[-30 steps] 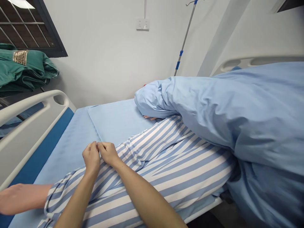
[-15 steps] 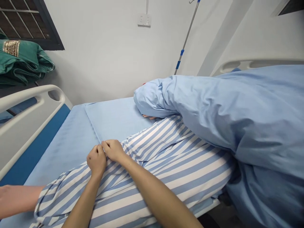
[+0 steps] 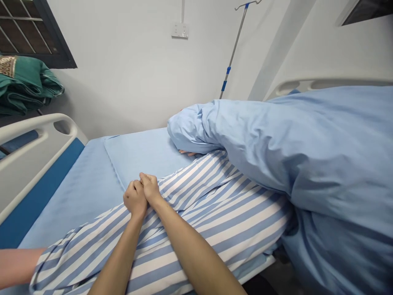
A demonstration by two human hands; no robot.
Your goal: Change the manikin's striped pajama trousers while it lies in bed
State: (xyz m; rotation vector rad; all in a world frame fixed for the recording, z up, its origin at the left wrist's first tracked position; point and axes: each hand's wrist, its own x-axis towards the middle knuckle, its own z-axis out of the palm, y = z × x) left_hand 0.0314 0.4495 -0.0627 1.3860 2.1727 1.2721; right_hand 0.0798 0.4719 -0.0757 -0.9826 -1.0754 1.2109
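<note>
Two bare hands meet at the middle of the bed: the left hand (image 3: 135,199) and the right hand (image 3: 150,188) are both closed, their fingers touching each other and pinching a fold of a blue-and-white striped hospital gown (image 3: 208,233). The fingers hide exactly how much cloth they hold. The gown lies lengthwise on a light blue bed sheet (image 3: 80,196), its upper end on a blue pad (image 3: 141,155). One other bare forearm (image 3: 18,267) reaches out of the gown's sleeve at the lower left, and a few fingertips (image 3: 186,153) show just under one bunched blue duvet (image 3: 276,155), which covers the far side of the bed. Two white bed rails stand around this: one with a blue panel (image 3: 30,170) on the left and one (image 3: 307,85) at the upper right. Beyond them are one IV pole (image 3: 235,45), one double wall socket (image 3: 179,30), one barred window (image 3: 27,32), and one folded green cloth pile (image 3: 24,86) on the left.
</note>
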